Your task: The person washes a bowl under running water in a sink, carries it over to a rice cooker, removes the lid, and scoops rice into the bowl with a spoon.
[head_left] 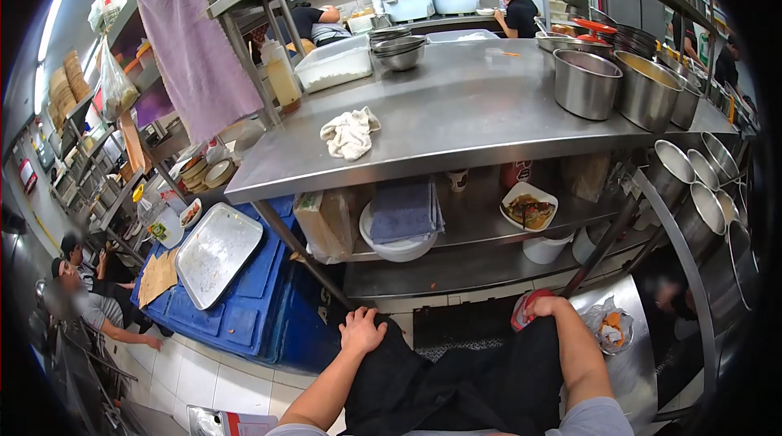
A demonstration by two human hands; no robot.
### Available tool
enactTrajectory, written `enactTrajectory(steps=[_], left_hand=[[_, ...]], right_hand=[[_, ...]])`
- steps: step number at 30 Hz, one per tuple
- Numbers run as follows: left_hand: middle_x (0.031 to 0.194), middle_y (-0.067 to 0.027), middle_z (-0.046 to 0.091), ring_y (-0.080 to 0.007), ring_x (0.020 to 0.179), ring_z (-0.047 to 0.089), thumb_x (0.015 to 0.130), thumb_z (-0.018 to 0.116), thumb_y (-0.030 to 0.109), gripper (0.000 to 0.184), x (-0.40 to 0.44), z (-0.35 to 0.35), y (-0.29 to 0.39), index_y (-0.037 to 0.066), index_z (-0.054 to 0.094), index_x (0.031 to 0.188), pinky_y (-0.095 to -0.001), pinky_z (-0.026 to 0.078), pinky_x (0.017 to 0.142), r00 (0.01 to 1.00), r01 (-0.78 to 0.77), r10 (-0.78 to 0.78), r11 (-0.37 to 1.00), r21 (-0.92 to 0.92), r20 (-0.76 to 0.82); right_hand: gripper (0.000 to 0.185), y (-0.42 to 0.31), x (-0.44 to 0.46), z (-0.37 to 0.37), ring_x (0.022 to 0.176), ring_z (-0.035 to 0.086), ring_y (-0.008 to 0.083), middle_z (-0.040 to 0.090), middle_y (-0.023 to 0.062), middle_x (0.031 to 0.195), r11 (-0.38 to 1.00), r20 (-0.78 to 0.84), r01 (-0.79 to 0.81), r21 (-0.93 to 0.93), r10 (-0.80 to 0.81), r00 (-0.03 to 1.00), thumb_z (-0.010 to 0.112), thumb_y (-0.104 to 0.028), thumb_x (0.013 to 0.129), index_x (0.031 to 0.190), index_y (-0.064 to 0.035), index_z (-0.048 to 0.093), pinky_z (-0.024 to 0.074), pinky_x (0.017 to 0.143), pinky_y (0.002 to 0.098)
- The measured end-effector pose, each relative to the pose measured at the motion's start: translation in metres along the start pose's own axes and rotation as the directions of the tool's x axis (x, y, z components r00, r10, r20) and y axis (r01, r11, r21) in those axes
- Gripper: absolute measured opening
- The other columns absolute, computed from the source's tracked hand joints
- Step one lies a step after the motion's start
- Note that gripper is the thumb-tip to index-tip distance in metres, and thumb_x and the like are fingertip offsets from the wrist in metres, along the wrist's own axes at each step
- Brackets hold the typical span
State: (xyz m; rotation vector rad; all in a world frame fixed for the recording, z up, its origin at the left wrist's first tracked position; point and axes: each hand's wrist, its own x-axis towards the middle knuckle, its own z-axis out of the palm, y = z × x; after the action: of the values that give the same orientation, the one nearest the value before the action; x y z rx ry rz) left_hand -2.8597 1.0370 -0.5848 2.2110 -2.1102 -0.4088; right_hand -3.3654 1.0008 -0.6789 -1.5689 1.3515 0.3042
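My left hand [362, 330] rests flat on the dark cloth over my knee, fingers spread, holding nothing. By my other knee, my right hand [541, 306] is closed around a red and white object [521, 311], which it partly hides. To the right of that hand, a clear plastic bag [609, 327] with orange scraps lies on a low metal surface [635, 379]. Ahead, a crumpled white cloth [350, 133] sits on the steel table [472, 102]. A bowl of food [529, 206] stands on the shelf beneath it.
A blue bin [244, 326] with a metal tray [218, 255] on top stands at the left. Large steel pots [586, 84] are on the table's right, with more pots [702, 208] beside it. Other people are at the far left and at the back.
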Motion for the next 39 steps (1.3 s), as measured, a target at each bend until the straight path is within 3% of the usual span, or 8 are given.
enactTrajectory(steps=[11,13,20,25,29,31,34,39], left_hand=[[0.142,-0.0105,0.046,-0.0335,0.134,0.039,0.086,0.057,0.054,0.059,0.055,0.004,0.002,0.023,0.053,0.136,-0.0578,0.035,0.105,0.975,0.066,-0.089,0.991,0.117,0.202],[0.141,-0.0105,0.048,-0.0322,0.134,0.04,0.087,0.054,0.057,0.059,0.077,0.001,-0.009,0.023,0.056,0.135,-0.0553,0.037,0.106,0.939,0.135,-0.167,0.983,0.123,0.301],[0.153,-0.0092,0.035,-0.0392,0.141,0.03,0.09,0.047,0.055,0.059,0.063,-0.03,-0.02,0.029,0.047,0.142,-0.0669,0.028,0.107,0.823,0.215,-0.243,0.97,0.116,0.514],[0.16,-0.006,0.02,-0.0458,0.145,0.016,0.091,0.044,0.055,0.058,-0.035,-0.116,0.025,0.034,0.042,0.145,-0.0762,0.02,0.105,0.563,0.147,-0.192,0.98,0.131,0.804],[0.138,-0.0164,0.052,-0.0348,0.13,0.047,0.092,0.043,0.022,0.046,-0.064,-0.11,0.025,0.017,0.053,0.137,-0.0541,0.044,0.1,0.541,-0.327,0.202,0.945,-0.017,0.816],[0.129,-0.0175,0.058,-0.0335,0.122,0.053,0.091,0.048,0.024,0.043,-0.069,-0.15,0.037,0.015,0.056,0.133,-0.049,0.046,0.097,0.544,-0.107,0.271,0.961,-0.255,0.794],[0.116,-0.0191,0.065,-0.0316,0.11,0.061,0.09,0.056,0.029,0.04,-0.071,-0.179,0.052,0.012,0.061,0.127,-0.0415,0.049,0.092,0.582,0.272,0.366,0.754,-0.598,0.726],[0.109,-0.0142,0.07,-0.031,0.104,0.065,0.087,0.062,0.036,0.038,-0.056,-0.193,0.078,0.01,0.067,0.115,-0.0376,0.049,0.093,0.818,0.185,0.154,0.842,-0.507,0.554]], right_hand=[[0.026,0.13,0.108,0.019,0.105,0.062,0.0184,0.069,0.0077,0.112,0.91,0.138,0.398,0.113,-0.411,0.901,0.053,-0.016,0.09,0.106,-0.0064,0.071,0.0454,0.096,0.0335],[0.029,0.09,0.072,0.014,0.106,0.063,0.0208,0.069,0.008,0.113,0.999,-0.036,-0.051,0.012,0.051,0.998,0.053,-0.017,0.09,0.112,-0.0099,0.071,0.0472,0.096,0.0344],[0.047,0.016,0.002,0.022,0.119,0.059,0.0308,0.062,0.0173,0.127,0.836,-0.214,-0.52,-0.175,0.483,0.849,0.055,-0.035,0.088,0.125,-0.0073,0.064,0.0453,0.102,0.0401],[0.047,-0.049,-0.113,-0.016,0.119,0.059,0.0296,0.063,0.0157,0.127,0.975,0.116,-0.179,-0.128,0.194,0.974,0.056,-0.037,0.09,0.127,-0.009,0.061,0.0451,0.101,0.0402],[0.047,-0.105,-0.198,-0.059,0.119,0.058,0.0286,0.063,0.0144,0.127,0.997,0.269,0.077,-0.007,-0.073,0.96,0.056,-0.038,0.092,0.13,-0.0103,0.06,0.0448,0.101,0.0402],[0.047,-0.127,-0.229,-0.082,0.119,0.058,0.0281,0.063,0.0137,0.127,0.985,0.295,0.168,0.026,-0.168,0.941,0.057,-0.038,0.093,0.131,-0.011,0.059,0.0447,0.1,0.0402],[0.047,-0.156,-0.264,-0.125,0.119,0.058,0.0274,0.063,0.0128,0.127,0.964,0.19,0.265,0.006,-0.262,0.946,0.057,-0.039,0.094,0.132,-0.012,0.057,0.0446,0.1,0.0403],[0.045,-0.193,-0.293,-0.24,0.114,0.06,0.0263,0.064,0.0158,0.123,0.913,-0.304,0.396,0.096,-0.352,0.885,0.058,-0.033,0.096,0.13,-0.0044,0.056,0.0468,0.096,0.039]])
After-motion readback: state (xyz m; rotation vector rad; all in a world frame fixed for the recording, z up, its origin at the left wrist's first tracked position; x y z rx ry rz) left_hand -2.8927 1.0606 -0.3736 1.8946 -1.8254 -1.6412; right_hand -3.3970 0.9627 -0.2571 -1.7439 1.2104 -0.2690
